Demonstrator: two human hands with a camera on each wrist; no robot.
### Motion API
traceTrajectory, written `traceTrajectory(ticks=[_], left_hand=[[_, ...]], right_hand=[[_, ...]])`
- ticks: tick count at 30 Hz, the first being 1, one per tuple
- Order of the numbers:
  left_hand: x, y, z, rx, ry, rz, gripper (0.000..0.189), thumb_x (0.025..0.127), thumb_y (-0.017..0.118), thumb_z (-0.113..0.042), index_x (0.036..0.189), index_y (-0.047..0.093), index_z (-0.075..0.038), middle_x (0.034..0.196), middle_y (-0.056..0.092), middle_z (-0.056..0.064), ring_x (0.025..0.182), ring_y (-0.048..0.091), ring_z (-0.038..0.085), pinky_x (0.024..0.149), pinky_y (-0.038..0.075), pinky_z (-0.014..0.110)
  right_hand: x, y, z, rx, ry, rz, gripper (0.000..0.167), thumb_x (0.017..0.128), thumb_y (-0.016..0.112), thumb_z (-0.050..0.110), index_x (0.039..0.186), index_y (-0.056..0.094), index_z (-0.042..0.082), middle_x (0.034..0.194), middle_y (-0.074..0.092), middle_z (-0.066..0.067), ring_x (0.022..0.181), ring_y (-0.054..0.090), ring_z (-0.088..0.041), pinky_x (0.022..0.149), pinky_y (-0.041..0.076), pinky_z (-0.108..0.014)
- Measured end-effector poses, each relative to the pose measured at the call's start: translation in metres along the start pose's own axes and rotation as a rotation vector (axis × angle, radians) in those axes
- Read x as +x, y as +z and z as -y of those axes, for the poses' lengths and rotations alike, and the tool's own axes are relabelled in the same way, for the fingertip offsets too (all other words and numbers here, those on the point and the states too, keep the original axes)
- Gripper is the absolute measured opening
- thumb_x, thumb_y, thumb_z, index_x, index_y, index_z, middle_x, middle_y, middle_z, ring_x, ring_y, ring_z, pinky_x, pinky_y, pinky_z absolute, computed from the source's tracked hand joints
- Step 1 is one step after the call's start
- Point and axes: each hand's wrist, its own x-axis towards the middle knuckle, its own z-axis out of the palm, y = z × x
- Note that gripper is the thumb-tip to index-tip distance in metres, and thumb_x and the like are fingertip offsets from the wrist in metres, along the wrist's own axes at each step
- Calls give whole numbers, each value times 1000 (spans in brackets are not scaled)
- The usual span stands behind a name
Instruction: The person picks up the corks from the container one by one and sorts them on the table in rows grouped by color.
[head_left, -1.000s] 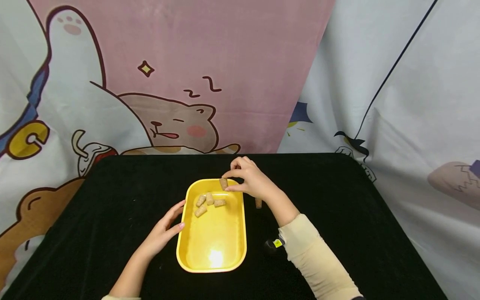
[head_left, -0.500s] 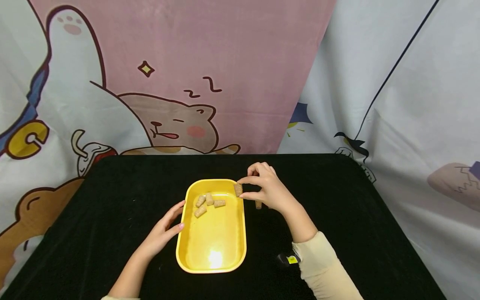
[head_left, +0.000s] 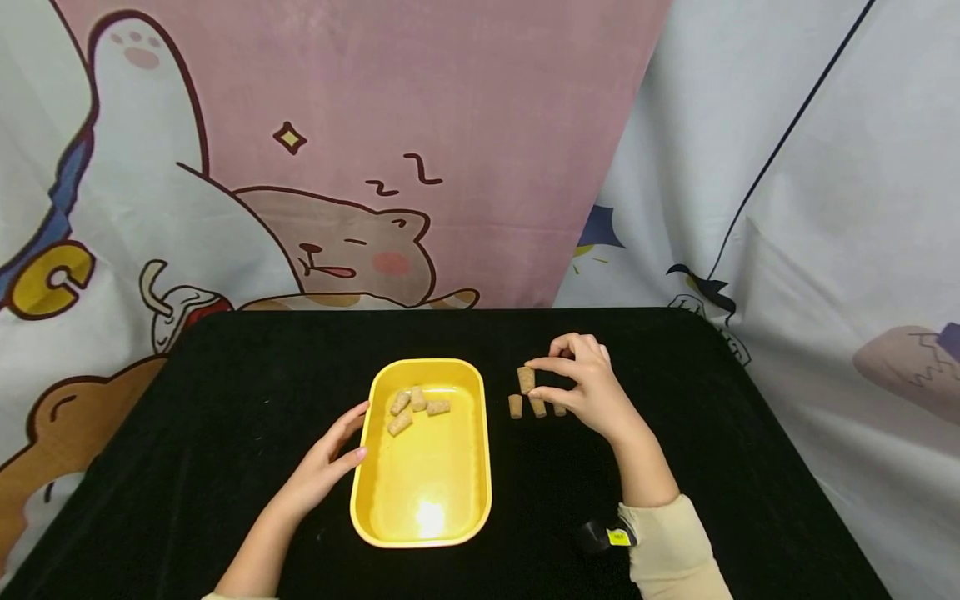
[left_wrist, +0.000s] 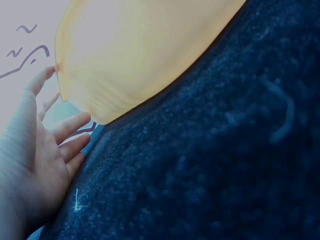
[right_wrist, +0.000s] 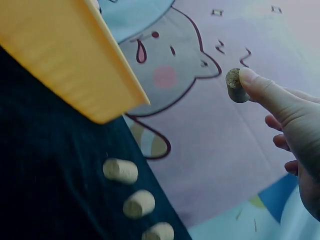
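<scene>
Your right hand point(head_left: 588, 385) now holds a pinched cork point(head_left: 526, 380) clear of the yellow tray point(head_left: 420, 479) — aloft near three corks point(right_wrist: 139, 204) on the black cloth point(head_left: 712, 433), leaving four corks point(head_left: 417, 398) inside — while your left hand point(head_left: 326, 468), fingers loosely spread, touches the rim.

My feed shows glossy plastic tray point(head_left: 427, 475), lower centre | rough matt corks point(head_left: 515, 407) | matt cloth-covered surface point(head_left: 697, 417) | creased cloth backdrop point(head_left: 517, 125), top
</scene>
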Motion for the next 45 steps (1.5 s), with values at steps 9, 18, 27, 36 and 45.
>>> traceTrajectory(ticks=[9,18,27,36,45], left_hand=[[-1,0,0,-3,-1,8,57,98,54,-17,149,31,-18,146,39,19,135,29,42,100,20,71],[-1,1,-2,-20,4,2,57,97,55,-17,149,32,-20,146,40,18,135,30,41,100,21,71],[-1,1,-4,-32,-3,6,56,97,55,-17,149,31,-20,146,40,18,135,30,42,100,22,71],[-1,0,-3,-22,-8,0,57,97,55,-18,149,31,-20,146,39,19,134,30,43,99,23,71],[-1,1,-4,-13,-15,-3,57,97,55,-18,149,30,-20,146,38,20,134,30,44,99,23,71]], right_hand=[[-34,-10,-26,-7,113,-37,35,72,83,16,106,74,12,102,49,1,93,39,-19,79,28,-41],[-62,-14,-49,0,272,-19,36,75,81,14,110,72,10,102,48,0,94,37,-19,81,28,-42],[-83,-5,-69,32,418,62,36,80,78,20,114,70,10,108,49,-4,101,39,-23,86,29,-45],[-93,6,-84,71,476,115,37,81,77,25,115,70,11,110,50,-6,104,41,-26,88,29,-47],[-96,13,-90,73,570,192,42,83,73,36,119,68,15,116,50,-8,107,42,-29,89,32,-52]])
